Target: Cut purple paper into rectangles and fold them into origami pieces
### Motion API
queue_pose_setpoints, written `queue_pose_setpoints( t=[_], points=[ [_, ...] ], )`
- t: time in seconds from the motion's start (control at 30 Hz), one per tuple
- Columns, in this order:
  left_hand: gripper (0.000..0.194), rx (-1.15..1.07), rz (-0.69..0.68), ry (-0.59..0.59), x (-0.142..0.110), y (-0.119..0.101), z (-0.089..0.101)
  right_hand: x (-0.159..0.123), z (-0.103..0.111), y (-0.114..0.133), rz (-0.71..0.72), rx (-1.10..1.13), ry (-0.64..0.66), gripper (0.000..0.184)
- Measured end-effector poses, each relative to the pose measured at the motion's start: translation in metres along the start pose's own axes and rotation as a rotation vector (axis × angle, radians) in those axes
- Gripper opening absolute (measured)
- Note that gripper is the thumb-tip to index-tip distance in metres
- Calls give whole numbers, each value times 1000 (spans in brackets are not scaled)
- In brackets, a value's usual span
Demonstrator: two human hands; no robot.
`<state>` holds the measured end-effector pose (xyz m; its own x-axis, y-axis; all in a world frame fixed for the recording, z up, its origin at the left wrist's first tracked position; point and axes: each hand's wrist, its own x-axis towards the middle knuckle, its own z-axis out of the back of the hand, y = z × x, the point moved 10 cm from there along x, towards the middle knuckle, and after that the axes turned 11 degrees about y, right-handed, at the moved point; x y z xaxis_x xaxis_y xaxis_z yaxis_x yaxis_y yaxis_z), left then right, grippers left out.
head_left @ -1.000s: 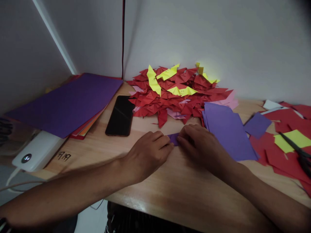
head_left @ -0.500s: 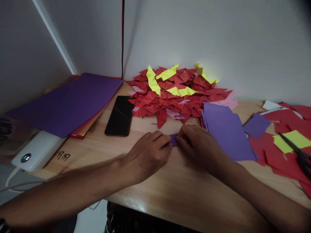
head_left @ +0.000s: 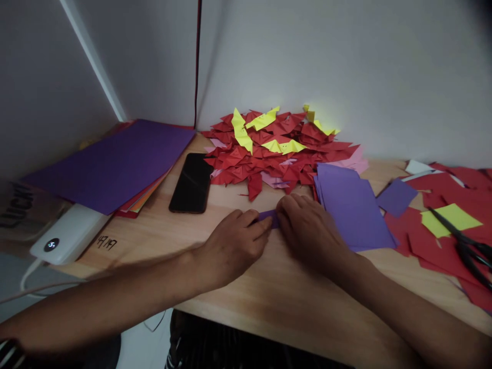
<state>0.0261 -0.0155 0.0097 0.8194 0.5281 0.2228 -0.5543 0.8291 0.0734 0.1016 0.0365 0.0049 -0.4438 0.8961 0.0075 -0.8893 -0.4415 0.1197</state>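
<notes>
A small folded piece of purple paper [head_left: 268, 215] lies at the middle of the table, mostly covered by my fingers. My left hand [head_left: 236, 246] has its fingers closed on the paper's left part. On its right part my right hand [head_left: 307, 225] presses with bent fingers. Just right of that hand sits a stack of purple paper sheets [head_left: 349, 205]. Behind both hands rises a heap of folded red paper shapes [head_left: 284, 164], with several yellow folded shapes [head_left: 282, 147] on top, one bearing a small drawn face.
At the left, large purple sheets [head_left: 126, 159] rest over a white power bank [head_left: 73, 236] with a cable. A black phone [head_left: 190, 182] lies beside them. Black scissors [head_left: 467, 246] lie on red paper scraps [head_left: 430, 251] at the right, near a yellow piece [head_left: 453, 219]. A wall [head_left: 326, 56] stands behind.
The view has shifted slightly, so the table's things sit a little differently in frame. My left fingers have slid left along the purple paper, and more of it shows above them.
</notes>
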Motion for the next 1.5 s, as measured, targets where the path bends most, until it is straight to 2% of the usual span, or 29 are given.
queue_pose_setpoints(
  t=[0.1,0.23,0.33,0.43,0.53,0.7,0.87,0.97,1.1,1.23,1.37,1.5],
  points=[
    [20,4,16,-32,0,1,0,0,0,1,17,14,-31,18],
    [20,11,25,-68,0,2,1,0,1,-9,13,101,-58,21],
    [21,-1,21,-75,0,2,4,-8,5,-11,49,168,-85,22],
    [22,-26,26,-61,1,3,6,-29,9,6,149,60,-110,30],
    [21,-54,10,-29,1,1,5,-52,0,30,234,-74,-73,42],
    [23,-67,-22,-17,0,0,3,-60,-15,37,142,-126,0,48],
    [27,-198,-22,-17,-7,4,4,-64,-12,40,67,-154,-7,47],
    [29,-252,-29,23,-18,-9,3,-83,-7,54,85,-189,-70,45],
    [33,-229,12,53,-40,-40,5,-122,-3,77,124,-246,-172,43],
    [38,-175,70,75,-60,-70,6,-152,-9,88,99,-237,-182,44],
    [41,-166,134,3,-74,-82,9,-165,-12,86,44,-198,-196,44],
    [38,-244,168,-129,-90,-81,18,-169,-11,83,35,-179,-223,41]
  ],
)
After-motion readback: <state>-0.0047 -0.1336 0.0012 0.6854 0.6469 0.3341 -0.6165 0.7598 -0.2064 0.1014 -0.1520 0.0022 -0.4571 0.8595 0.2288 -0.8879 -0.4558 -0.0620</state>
